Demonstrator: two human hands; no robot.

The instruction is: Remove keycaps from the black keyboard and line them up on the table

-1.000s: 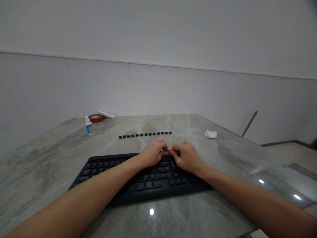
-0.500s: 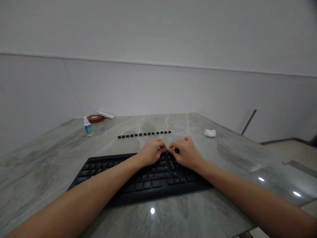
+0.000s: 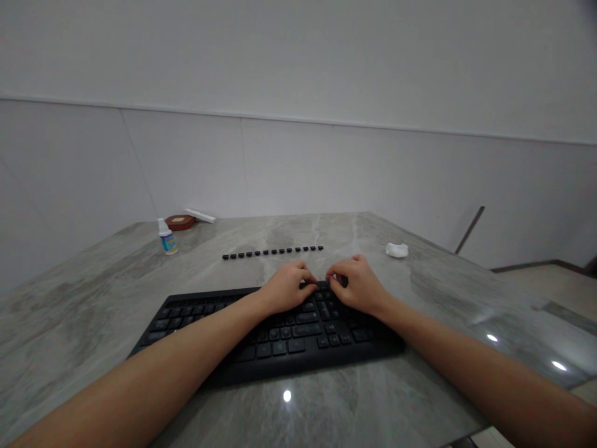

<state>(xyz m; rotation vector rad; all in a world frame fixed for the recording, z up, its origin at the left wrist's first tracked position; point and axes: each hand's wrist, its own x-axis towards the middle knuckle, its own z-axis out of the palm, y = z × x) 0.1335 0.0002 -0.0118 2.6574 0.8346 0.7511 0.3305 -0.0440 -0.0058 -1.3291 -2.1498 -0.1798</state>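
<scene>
A black keyboard (image 3: 298, 346) lies at a slant on the marbled table, partly covered by my forearms and hands. My left hand (image 3: 290, 287) rests over its upper edge, fingers curled, with thumb and forefinger tips close together at the top row of keys. Just to its right, my right hand (image 3: 357, 285) is bent over the upper right part of the keyboard, thumb and forefinger pinched. Whatever lies between either hand's fingertips is too small or hidden to name. Beyond the keyboard, several small black keycaps (image 3: 273, 252) stretch across the table in a straight row.
A white bottle with a blue label (image 3: 168, 242) stands at the back left. Behind it are a dark red box (image 3: 180, 223) and a white flat bar (image 3: 200, 216). A crumpled white wad (image 3: 397, 250) lies at the right. The wall borders the table's (image 3: 448, 311) far edge.
My right hand has shifted slightly right, so the fingertips of my two hands, which nearly met, are now a little apart. My left hand stays almost in place.
</scene>
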